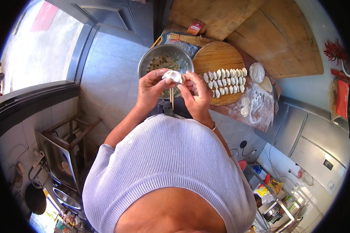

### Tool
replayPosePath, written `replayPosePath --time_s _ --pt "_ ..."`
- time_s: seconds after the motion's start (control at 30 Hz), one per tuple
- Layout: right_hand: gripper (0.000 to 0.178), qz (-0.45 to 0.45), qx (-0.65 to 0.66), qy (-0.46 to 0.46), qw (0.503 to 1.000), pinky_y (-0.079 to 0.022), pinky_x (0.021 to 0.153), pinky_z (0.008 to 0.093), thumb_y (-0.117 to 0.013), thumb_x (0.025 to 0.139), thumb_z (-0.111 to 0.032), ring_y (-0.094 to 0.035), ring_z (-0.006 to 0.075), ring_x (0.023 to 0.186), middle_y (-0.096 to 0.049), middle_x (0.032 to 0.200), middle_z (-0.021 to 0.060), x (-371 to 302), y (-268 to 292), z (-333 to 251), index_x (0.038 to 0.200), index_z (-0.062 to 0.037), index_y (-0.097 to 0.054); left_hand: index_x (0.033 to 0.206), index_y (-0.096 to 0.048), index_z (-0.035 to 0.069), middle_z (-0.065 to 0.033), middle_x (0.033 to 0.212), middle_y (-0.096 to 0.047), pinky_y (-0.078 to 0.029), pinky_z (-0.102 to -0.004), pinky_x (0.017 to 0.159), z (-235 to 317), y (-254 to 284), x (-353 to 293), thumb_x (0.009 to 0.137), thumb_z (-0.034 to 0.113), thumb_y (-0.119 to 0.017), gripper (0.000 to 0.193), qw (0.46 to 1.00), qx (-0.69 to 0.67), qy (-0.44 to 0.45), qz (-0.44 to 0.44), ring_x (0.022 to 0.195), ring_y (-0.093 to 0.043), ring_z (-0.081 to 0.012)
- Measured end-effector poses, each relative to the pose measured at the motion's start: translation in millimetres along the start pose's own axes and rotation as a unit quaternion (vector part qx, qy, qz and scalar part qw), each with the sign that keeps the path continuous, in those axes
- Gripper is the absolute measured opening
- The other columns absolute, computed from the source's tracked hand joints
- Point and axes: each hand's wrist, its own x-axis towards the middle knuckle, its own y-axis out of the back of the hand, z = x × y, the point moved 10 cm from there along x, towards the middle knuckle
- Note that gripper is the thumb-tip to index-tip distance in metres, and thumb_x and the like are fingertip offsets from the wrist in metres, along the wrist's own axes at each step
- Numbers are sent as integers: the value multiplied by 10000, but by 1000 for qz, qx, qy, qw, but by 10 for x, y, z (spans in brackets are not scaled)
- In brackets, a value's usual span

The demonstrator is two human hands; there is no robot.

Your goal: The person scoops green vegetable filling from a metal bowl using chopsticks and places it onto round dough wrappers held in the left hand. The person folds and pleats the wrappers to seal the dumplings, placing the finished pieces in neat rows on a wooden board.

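Observation:
Between both hands I hold a white, pleated dumpling (174, 76) over the near part of a metal bowl (143, 62). My left hand (153, 86) pinches its left end with thumb and fingers. At its right end, the fingers of my right hand (197, 93) are closed on it. Green-flecked filling (163, 63) lies in the bowl, and a pair of chopsticks (172, 96) sticks out at its near side. To the right, several folded dumplings (226, 81) stand in rows on a round wooden board (217, 54).
Right of the board, flat dough wrappers (245, 106) lie on a floured patch (260, 103) of the table, beside a round container (256, 72) of white powder. A red packet (195, 26) sits behind the board. At left stands a wooden-framed stool or rack (72, 136).

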Motion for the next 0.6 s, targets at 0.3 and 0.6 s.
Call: replayPosePath --time_s 0.3,0.6 --pt "380 68 118 -14 991 -556 710 265 -681 785 66 -651 152 831 -633 958 105 -7 113 -31 1134 28 -534 1063 -577 50 -120 1083 -628 -573 -331 823 -118 -60 -31 856 11 -633 218 993 -100 47 -36 981 -638 -212" --pt "329 43 234 -81 968 -536 664 238 -599 836 86 -609 111 785 -586 909 81 -58 124 121 1143 30 -493 1022 -588 34 -120 1098 -619 -567 -352 826 -95 -180 -100 831 -67 -628 220 995 -67 16 -68 1007 -623 -210"
